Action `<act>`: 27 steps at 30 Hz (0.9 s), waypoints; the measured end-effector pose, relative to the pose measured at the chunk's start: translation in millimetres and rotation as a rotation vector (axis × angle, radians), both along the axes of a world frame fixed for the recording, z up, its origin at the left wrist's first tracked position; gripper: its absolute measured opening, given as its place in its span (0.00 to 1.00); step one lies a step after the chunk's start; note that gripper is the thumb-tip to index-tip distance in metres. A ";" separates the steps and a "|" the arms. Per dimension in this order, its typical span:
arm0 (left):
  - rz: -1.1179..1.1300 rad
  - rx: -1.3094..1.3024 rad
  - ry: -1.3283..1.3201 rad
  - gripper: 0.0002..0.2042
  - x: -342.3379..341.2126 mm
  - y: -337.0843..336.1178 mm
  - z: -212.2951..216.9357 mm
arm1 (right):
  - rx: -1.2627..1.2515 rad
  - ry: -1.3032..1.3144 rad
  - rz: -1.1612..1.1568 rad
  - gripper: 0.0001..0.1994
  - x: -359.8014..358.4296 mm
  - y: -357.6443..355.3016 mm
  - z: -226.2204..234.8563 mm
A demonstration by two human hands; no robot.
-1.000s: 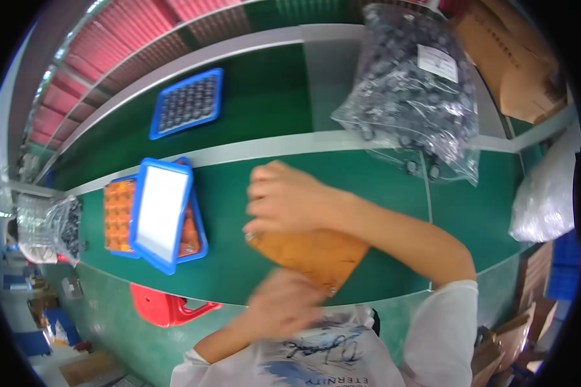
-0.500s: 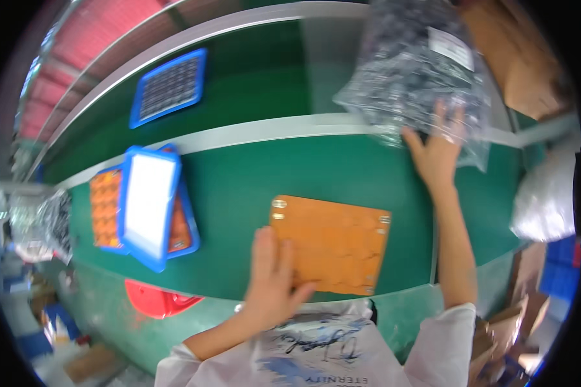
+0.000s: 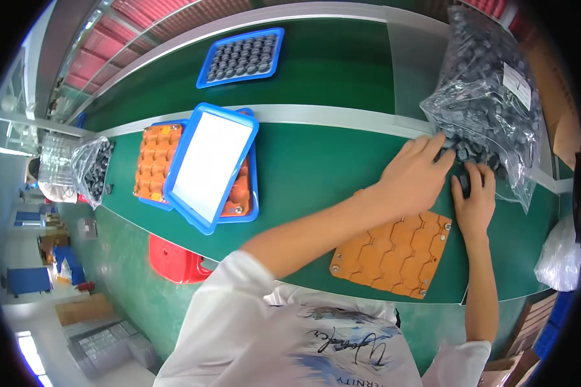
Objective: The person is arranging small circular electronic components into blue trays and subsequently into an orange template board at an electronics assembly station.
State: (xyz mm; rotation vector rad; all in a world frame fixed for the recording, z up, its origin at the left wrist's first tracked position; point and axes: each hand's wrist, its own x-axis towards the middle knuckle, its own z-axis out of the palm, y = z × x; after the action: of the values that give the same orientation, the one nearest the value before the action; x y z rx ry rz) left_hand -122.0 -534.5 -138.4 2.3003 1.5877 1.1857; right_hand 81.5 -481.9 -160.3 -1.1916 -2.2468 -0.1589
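Both your hands work at the mouth of the clear plastic bag of small dark parts (image 3: pixel 490 97), which slumps on the green table (image 3: pixel 316 161) within easy reach. Your left hand (image 3: pixel 416 177) lies flat with fingers spread over the loose parts spilled at the bag's lower edge; your right hand (image 3: pixel 474 200), just below the bag, curls its fingers around one dark part. The orange honeycomb tray (image 3: pixel 394 255) lies flat below the bag, its hexagonal cells empty. Far left of the bag, a blue-rimmed white lid (image 3: pixel 210 164) leans across another orange tray.
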 end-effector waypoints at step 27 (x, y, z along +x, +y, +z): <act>-0.181 -0.229 -0.056 0.20 -83.4 -114.5 -6.0 | -0.500 0.081 0.673 0.23 -66.0 -49.1 61.2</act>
State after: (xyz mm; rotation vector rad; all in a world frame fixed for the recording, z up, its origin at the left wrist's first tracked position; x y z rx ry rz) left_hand -205.4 -649.0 -144.3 2.1900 1.3813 0.9639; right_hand 15.6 -531.0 -99.1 -0.5722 -2.5525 0.7321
